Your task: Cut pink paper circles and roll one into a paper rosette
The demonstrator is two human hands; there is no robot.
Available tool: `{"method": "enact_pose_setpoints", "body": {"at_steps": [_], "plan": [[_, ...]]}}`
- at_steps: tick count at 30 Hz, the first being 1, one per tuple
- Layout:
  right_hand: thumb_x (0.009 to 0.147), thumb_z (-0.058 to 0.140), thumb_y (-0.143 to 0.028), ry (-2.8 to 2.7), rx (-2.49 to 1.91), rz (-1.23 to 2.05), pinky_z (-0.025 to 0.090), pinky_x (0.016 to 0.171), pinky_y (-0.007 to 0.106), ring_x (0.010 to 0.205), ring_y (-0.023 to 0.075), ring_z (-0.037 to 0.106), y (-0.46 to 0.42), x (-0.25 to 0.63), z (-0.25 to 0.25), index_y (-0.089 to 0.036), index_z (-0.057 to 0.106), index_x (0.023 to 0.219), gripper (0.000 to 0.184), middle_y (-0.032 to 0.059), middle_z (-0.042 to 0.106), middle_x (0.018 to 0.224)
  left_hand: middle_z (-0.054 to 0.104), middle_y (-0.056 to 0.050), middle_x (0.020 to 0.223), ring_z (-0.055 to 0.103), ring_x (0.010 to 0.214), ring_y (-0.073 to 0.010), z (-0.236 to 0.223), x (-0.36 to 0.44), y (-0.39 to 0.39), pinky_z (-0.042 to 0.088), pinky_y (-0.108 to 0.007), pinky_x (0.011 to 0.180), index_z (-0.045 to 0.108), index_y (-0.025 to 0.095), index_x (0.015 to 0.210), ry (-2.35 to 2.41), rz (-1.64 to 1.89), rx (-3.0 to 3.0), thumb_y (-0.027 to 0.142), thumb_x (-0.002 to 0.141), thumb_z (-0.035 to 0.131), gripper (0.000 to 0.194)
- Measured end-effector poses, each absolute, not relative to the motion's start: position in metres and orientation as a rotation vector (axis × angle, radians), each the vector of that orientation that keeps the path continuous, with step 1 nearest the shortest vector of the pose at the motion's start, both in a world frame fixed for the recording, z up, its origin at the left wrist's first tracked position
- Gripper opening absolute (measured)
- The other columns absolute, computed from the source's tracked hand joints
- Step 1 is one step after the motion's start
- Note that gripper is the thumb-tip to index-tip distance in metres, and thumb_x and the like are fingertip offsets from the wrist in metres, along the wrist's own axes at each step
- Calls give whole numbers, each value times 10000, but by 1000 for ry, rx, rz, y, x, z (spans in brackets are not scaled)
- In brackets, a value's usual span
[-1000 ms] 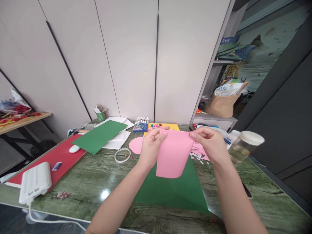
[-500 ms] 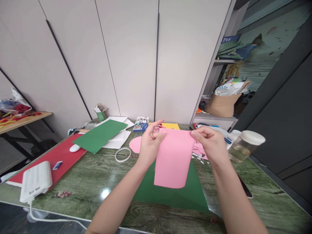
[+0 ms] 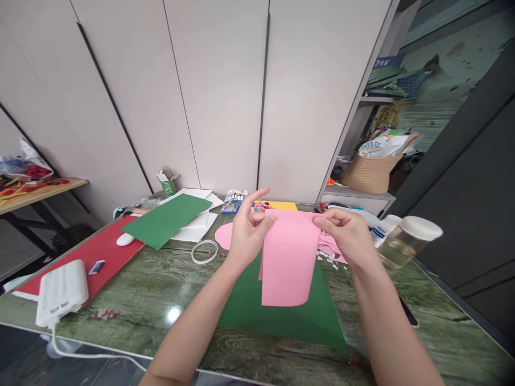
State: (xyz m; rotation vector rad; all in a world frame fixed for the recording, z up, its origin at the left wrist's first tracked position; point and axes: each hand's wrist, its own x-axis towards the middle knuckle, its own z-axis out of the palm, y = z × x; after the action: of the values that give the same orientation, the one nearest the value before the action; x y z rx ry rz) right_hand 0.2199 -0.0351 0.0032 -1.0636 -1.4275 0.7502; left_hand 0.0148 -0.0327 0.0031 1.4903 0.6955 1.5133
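A folded sheet of pink paper (image 3: 288,260) hangs upright between my hands, its fold along the top edge. My left hand (image 3: 250,230) pinches the upper left corner, with the index finger stretched away. At the upper right corner, my right hand (image 3: 348,236) grips the paper between thumb and curled fingers. Part of a rear layer shows at the lower left of the paper. Below it, a green sheet (image 3: 281,327) lies on the table. A round pink piece (image 3: 223,236) is partly hidden behind my left hand.
Left of my arms are a roll of tape (image 3: 204,252), another green sheet (image 3: 167,220), a red sheet (image 3: 107,249) and a white power bank (image 3: 62,292) with a cable. Right are pink scraps (image 3: 328,244), a lidded jar (image 3: 406,241) and a phone (image 3: 408,311).
The folded pink paper hangs straighter and a little further right at its lower edge, showing more of its rear layer. Both hands keep their hold. The view has shifted slightly.
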Motion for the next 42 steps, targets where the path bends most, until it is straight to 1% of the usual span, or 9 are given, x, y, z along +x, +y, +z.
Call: {"method": "enact_pose_setpoints", "body": {"at_steps": [2, 5, 8, 16, 20, 23, 30, 35, 42], "plan": [[667, 707, -362, -1418, -1046, 795, 365, 480, 218, 483, 90, 477, -33, 219, 1, -164, 608, 609, 229, -13, 594, 522, 543, 40, 525, 448, 445, -91, 2, 12, -30, 360, -219, 466, 534, 241, 1127, 721, 1565, 1573, 285, 760, 601, 376], [660, 712, -367, -1399, -1027, 842, 376, 483, 222, 484, 93, 482, -30, 219, -1, -165, 607, 616, 232, -12, 591, 526, 658, -17, 707, 586, 642, -136, 2, 9, -27, 444, -259, 613, 654, 215, 836, 772, 1605, 1750, 243, 781, 560, 113], [650, 719, -371, -1383, -1019, 852, 379, 473, 223, 488, 99, 489, -29, 219, -2, -165, 609, 618, 236, -2, 602, 543, 694, -24, 798, 625, 776, -165, 3, 7, -28, 463, -294, 733, 687, 221, 724, 811, 1559, 1878, 208, 801, 506, 197], [632, 740, -345, -1330, -992, 890, 402, 498, 216, 504, 98, 521, -32, 216, 0, -168, 629, 613, 210, -9, 618, 555, 695, -24, 948, 616, 897, -175, 14, 5, -34, 460, -303, 780, 691, 246, 901, 875, 1411, 1915, 247, 835, 462, 238], [647, 730, -346, -1327, -996, 900, 406, 514, 229, 507, 103, 515, -31, 218, 0, -171, 626, 620, 206, -8, 616, 559, 661, -36, 1047, 583, 953, -183, 16, 3, -36, 465, -304, 761, 668, 252, 972, 861, 1324, 1941, 270, 789, 547, 220], [649, 726, -362, -1322, -998, 884, 411, 515, 242, 511, 115, 517, -31, 220, -1, -171, 626, 631, 216, -3, 610, 556, 633, -52, 1093, 572, 953, -183, 17, 2, -36, 476, -311, 753, 636, 249, 1046, 790, 1288, 1960, 256, 746, 607, 302], [647, 721, -378, -1326, -993, 837, 386, 481, 228, 478, 102, 489, -33, 220, 1, -178, 604, 607, 235, -13, 591, 536, 647, -53, 1038, 572, 934, -181, 17, 5, -36, 472, -334, 779, 690, 251, 926, 786, 1326, 1985, 248, 795, 538, 201], [664, 703, -403, -1295, -1049, 761, 308, 393, 209, 412, 82, 399, -32, 222, 1, -185, 583, 612, 255, -38, 504, 465, 553, -50, 1238, 529, 1067, -208, 15, 7, -40, 467, -377, 847, 562, 277, 1170, 788, 1271, 1961, 228, 747, 593, 427], [697, 662, -443, -1383, -1098, 840, 290, 370, 207, 402, 74, 385, -35, 225, 5, -177, 587, 620, 287, -24, 526, 499, 485, -45, 1311, 443, 1185, -236, 16, 7, -40, 397, -417, 950, 471, 304, 1257, 841, 1249, 2090, 206, 691, 644, 600]]}}
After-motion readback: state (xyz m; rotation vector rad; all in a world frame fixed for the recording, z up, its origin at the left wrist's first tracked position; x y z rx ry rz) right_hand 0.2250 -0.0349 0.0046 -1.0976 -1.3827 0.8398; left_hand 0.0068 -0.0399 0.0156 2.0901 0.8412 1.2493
